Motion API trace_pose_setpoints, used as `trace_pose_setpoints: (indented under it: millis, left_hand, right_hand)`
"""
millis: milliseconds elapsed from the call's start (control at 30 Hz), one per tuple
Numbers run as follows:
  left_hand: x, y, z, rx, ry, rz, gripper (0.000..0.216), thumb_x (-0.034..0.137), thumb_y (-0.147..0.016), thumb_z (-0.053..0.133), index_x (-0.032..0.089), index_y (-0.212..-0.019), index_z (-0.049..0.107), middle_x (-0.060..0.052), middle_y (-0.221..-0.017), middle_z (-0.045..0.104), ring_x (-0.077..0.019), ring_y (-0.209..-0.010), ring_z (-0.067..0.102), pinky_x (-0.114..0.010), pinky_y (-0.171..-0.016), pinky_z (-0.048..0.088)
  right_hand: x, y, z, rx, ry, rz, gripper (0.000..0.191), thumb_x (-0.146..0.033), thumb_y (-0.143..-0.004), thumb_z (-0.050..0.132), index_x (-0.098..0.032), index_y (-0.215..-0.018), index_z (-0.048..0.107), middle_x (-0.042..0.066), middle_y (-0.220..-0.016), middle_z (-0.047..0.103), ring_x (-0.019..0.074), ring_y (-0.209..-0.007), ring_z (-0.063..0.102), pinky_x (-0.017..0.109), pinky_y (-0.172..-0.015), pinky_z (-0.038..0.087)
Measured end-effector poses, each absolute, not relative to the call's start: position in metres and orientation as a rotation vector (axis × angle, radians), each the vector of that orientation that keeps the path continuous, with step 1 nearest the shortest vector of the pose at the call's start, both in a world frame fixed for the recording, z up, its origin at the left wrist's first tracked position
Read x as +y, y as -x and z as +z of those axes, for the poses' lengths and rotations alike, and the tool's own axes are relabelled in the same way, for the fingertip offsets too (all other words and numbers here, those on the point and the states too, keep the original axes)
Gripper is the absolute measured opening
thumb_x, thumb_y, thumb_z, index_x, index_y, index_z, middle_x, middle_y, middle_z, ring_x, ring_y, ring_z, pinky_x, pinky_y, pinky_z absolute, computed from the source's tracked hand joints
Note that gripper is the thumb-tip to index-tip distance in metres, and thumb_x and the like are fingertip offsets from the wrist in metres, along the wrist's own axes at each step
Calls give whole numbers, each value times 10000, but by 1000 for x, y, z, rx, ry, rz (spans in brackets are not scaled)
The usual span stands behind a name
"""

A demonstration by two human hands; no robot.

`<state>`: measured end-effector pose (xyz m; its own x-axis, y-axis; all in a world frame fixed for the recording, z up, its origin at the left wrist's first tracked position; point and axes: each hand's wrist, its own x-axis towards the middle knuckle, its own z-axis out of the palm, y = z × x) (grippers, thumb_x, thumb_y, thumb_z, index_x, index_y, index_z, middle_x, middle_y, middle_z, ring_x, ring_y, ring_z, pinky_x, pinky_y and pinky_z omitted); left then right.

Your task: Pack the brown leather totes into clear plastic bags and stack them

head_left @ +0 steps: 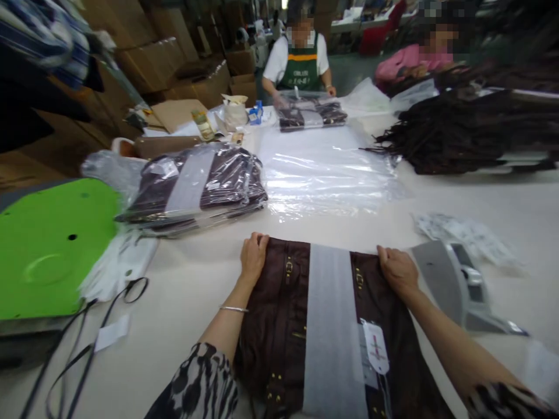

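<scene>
A folded dark brown garment (279,326) with brass-coloured buckles and studs lies in front of me. A white paper band (331,331) runs down its middle, and a white hang tag (375,348) rests right of the band. My left hand (254,256) is closed on the garment's far left corner. At the far right corner, my right hand (398,269) grips the edge with bent fingers. The near end of the garment runs out of the picture. Just right of my right hand is a grey tag gun-like tool (454,285), slightly blurred.
Plastic-wrapped garments (196,186) are stacked at left, beside a green panel (56,250) and black cords (82,343). Clear plastic bags (327,169) lie ahead. Dark garments (471,128) are piled at right. Across the table, a co-worker (303,64) handles a wrapped garment; another person (414,61) sits right.
</scene>
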<state>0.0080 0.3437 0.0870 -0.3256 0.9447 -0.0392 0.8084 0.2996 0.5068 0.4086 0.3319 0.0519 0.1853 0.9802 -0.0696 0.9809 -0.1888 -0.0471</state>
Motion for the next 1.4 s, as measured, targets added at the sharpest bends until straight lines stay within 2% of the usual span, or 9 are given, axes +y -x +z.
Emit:
trace_pose_setpoints:
  millis: [100, 200, 400, 600, 800, 967, 1100, 1267, 1400]
  left_hand:
    - [362, 0, 83, 2218, -1552, 533, 429, 391, -1005, 243, 213, -861, 606, -92, -900, 689, -251, -903, 631, -343, -807, 456]
    - [377, 15, 77, 2197, -1562, 526, 399, 346, -985, 255, 211, -821, 593, -83, -889, 677, -238, -892, 614, -324, -804, 441]
    - [374, 26, 54, 2446, -1606, 437, 251, 357, -951, 413, 232, -1016, 622, -79, -948, 677, -268, -865, 613, -353, -766, 429]
    - [371, 25, 34, 2418, -1964, 563, 248, 322, -962, 455, 201, -1050, 653, -114, -1172, 629, -296, -1119, 541, -428, -959, 377]
    - [378, 27, 62, 2276, -2097, 420, 282, 282, -947, 475, 163, -1127, 657, -159, -1295, 585, -347, -1227, 490, -497, -1007, 374]
    - [354, 18, 93, 1925, -2355, 635, 463, 332, -996, 396, 128, -1405, 470, -174, -1568, 335, -311, -1492, 175, -542, -1199, 95]
    - [344, 19, 69, 1800, -2344, 458, 646, 481, -988, 356, 87, -1499, 324, -202, -1589, 274, -317, -1499, 162, -557, -1203, 72]
    - [356, 35, 28, 1795, -2257, 398, 725, 543, -976, 277, 44, -1501, 315, -215, -1562, 328, -309, -1485, 217, -500, -1207, 150]
    - [362, 40, 23, 1768, -2265, 424, 729, 561, -976, 254, 66, -1509, 309, -198, -1563, 337, -303, -1479, 240, -488, -1210, 158]
  right_hand:
    - [341, -409, 61, 1920, -2427, -133, 583, -452, -998, 298, -128, -810, 745, 183, -918, 734, 252, -837, 658, 328, -728, 400]
    - [359, -408, 64, 1862, -2440, -126, 667, -524, -1008, 231, -141, -843, 752, 172, -908, 741, 247, -804, 651, 332, -714, 368]
    - [405, -388, 48, 2035, -2405, 55, 569, -478, -1009, 272, -100, -944, 692, 181, -883, 700, 277, -865, 584, 389, -823, 306]
    - [410, -387, 29, 2123, -2457, 217, 370, -382, -980, 362, -130, -978, 634, 149, -982, 649, 295, -985, 498, 401, -845, 291]
    - [413, -385, 40, 2175, -2425, 145, 416, -418, -961, 396, -118, -1143, 618, 187, -1236, 603, 339, -1125, 470, 476, -937, 319]
    - [392, -372, 85, 2426, -2355, 205, 618, -528, -991, 306, -128, -1454, 397, 151, -1563, 355, 321, -1454, 231, 557, -1162, 140]
    - [366, -365, 94, 2698, -2041, 20, 640, -556, -998, 264, -188, -1522, 289, 100, -1610, 281, 239, -1508, 134, 530, -1212, 69]
    - [358, -385, 39, 2500, -2154, -404, 628, -518, -1005, 259, -163, -1521, 309, 125, -1590, 320, 259, -1504, 160, 573, -1196, 134]
    - [361, -394, 19, 2502, -2168, -422, 620, -505, -1005, 275, -164, -1521, 316, 102, -1601, 301, 256, -1508, 145, 541, -1207, 137]
